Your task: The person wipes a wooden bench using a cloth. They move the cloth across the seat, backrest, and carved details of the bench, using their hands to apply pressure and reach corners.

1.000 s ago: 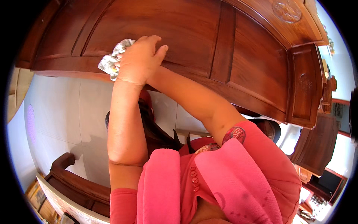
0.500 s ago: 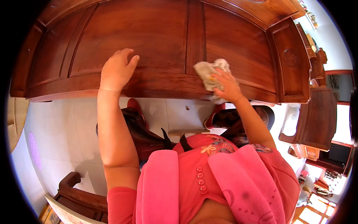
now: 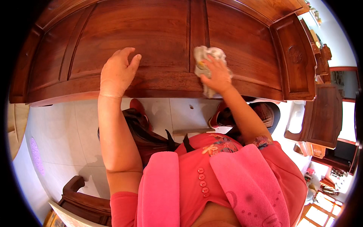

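A long reddish-brown wooden bench with a panelled seat stretches in front of me. My right hand lies on a crumpled, off-white cloth, pressing it to the seat near the front edge, where an upright strip divides two panels. Part of the cloth hangs toward the front rail under my palm. Over the left part of the seat front, my left hand holds nothing. Its thumb stands apart from the loosely bent fingers, and I cannot tell whether it touches the wood.
The bench's carved right armrest rises beside the seat. Farther right stands a smaller dark wooden piece of furniture. Behind me at lower left is another wooden seat. A pink towel hangs over my chest. Pale floor tiles lie below.
My right hand has slid the cloth slightly left and farther from me across the seat. My left hand has stayed nearly in place.
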The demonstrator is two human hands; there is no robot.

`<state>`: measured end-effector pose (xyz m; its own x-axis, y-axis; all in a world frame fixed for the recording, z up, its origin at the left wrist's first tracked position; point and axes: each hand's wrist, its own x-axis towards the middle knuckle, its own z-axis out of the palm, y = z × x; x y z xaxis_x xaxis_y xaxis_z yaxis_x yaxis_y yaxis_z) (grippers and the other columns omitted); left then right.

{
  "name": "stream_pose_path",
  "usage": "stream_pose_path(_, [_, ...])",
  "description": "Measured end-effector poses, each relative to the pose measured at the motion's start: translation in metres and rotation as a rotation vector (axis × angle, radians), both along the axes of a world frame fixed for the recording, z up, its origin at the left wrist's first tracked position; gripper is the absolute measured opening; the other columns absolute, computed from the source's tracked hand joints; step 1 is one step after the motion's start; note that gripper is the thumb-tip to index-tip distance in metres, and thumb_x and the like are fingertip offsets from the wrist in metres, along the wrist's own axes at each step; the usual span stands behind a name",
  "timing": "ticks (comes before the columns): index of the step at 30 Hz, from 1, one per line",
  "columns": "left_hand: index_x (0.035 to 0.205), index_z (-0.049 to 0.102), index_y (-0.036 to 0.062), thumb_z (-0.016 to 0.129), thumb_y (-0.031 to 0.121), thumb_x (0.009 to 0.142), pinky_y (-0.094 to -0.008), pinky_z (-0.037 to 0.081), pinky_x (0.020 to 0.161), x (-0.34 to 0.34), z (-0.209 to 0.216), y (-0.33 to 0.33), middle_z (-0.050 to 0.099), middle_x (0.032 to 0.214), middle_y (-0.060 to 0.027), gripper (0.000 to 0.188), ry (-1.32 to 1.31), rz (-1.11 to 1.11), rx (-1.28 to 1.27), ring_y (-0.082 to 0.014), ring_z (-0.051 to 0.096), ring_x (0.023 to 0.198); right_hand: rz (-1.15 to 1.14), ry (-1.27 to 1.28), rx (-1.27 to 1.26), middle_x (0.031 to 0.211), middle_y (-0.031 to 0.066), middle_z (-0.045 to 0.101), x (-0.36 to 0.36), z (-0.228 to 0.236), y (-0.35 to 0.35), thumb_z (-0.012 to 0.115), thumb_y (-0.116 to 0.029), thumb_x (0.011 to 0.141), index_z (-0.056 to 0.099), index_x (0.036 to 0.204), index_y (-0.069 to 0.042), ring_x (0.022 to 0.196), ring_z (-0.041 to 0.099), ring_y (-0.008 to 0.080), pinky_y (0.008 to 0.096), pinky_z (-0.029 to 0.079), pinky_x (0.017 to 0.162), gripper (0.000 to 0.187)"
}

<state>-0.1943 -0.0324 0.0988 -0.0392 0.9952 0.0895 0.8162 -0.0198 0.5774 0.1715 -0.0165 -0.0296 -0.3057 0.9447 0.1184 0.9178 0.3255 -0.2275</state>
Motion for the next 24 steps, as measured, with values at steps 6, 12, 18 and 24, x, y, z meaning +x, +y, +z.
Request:
stream_pose_path(6, [0.124,0.067,0.0036,0.067,0.028,0.096,-0.0373,0.053,0.081,0.000,-0.010,0.006,0.070,0.110,-0.0168,0.037,0.026,-0.034,0.107,-0.0279,0.065,0.086,0.341,0.134,0.075,0.153,0.0100,0.049,-0.151,-0.002,0.032,0.071,-0.042,0.079,0.062,0.136,-0.017,0.143,0.039,0.0409,0.0537,0.032,0.116,0.063])
stream_pose_path(12, [0.125,0.067,0.0043,0.066,0.032,0.095,-0.0391,0.053,0.082,0.001,-0.019,0.014,0.070,0.111,-0.0187,0.041,0.026,-0.038,0.018,-0.0292,0.067,0.089,0.459,0.087,-0.014,0.155,0.0069,0.045,-0.235,0.009,0.065,0.067,-0.047,0.081,0.069,0.127,-0.022,0.148,0.033,0.0374,0.0513,0.029,0.118,0.053])
stream_pose_path(18, [0.125,0.067,0.0041,0.065,0.033,0.095,-0.0415,0.053,0.085,0.006,-0.025,0.024,0.070,0.114,-0.0195,0.042,0.102,-0.039,-0.080,-0.0335,0.067,0.094,0.489,0.162,-0.028,0.157,0.0055,0.043,-0.214,0.005,0.065,0.066,-0.044,0.082,0.065,0.134,-0.021,0.149,0.030,0.0377,0.0518,0.026,0.121,0.057])
stream_pose_path(24, [0.125,0.066,0.0054,0.059,0.037,0.097,-0.0454,0.050,0.095,0.009,-0.024,0.027,0.067,0.124,-0.0175,0.043,0.152,-0.052,-0.143,-0.0364,0.063,0.113,0.346,0.152,0.029,0.159,0.0070,0.042,-0.089,-0.006,0.044,0.067,-0.041,0.082,0.061,0.137,-0.021,0.148,0.033,0.0388,0.0533,0.027,0.121,0.058])
